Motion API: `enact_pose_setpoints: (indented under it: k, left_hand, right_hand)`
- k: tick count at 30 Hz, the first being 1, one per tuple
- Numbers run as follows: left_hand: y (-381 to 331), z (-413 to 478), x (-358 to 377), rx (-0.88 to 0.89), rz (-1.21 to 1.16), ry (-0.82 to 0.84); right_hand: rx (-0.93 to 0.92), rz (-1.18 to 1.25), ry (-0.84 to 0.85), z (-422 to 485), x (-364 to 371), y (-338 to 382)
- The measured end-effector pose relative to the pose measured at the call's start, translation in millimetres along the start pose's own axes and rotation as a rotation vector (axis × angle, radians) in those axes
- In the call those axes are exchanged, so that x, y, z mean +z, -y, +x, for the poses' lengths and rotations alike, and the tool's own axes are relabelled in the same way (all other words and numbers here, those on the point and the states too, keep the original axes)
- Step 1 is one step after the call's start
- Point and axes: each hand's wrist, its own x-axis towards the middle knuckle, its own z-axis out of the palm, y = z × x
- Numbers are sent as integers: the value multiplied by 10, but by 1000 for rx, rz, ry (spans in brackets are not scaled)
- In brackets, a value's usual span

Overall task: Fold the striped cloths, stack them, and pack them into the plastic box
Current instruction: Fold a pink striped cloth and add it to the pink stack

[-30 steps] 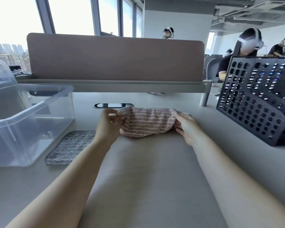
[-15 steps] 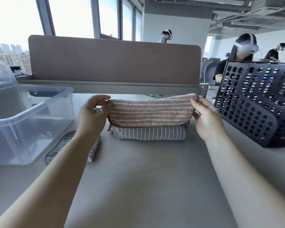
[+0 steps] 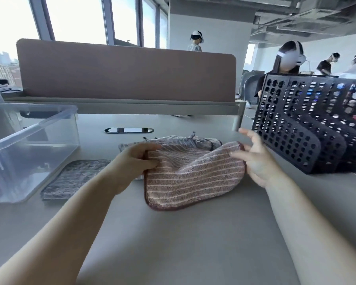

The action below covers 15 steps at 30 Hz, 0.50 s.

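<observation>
Pink-and-white striped cloth [image 3: 193, 177] sags between a person's two bare hands over a pale grey desk [image 3: 193, 243], as seen from the head camera. The left hand [image 3: 135, 163] pinches the cloth's left edge, thumb and curled fingers closing on the hem. The right hand [image 3: 257, 161] meets the opposite edge with fingers [image 3: 249, 136] splayed and straight. Its thumb lies lightly over the fabric, and the raised far corner leans against those fingers. Between the hands the cloth dips in a shallow fold, and its near, dark-bound hem lies on the desk.

Just behind it, partly covered, a grey striped cloth [image 3: 185, 140] lies rumpled on the desk, a small loop sticking up from its far edge. A folded grey cloth [image 3: 74, 177] lies flat to the left, just beside the near corner of the clear plastic box [image 3: 56, 145]. The box stands at the desk's left side, well apart from the pink cloth. A black perforated file rack [image 3: 306, 140] stands to the right, close behind the right hand. A brownish fabric divider [image 3: 127, 75] runs along the desk's far edge, with an oval cable port [image 3: 128, 130] in front of it. Beyond, several people wearing white headsets [image 3: 288, 58] occupy the office, and tall windows [image 3: 80, 17] let in bright daylight.
</observation>
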Motion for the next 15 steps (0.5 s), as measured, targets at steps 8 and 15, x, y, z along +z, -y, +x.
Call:
enact_pose_setpoints:
  k: [8, 15]
  left_hand:
    - [119, -5, -126, 236, 298, -150]
    - [8, -8, -68, 379, 409, -347]
  right_hand:
    - [-103, -360, -71, -98, -173, 13]
    - [-281, -441, -247, -109, -128, 106]
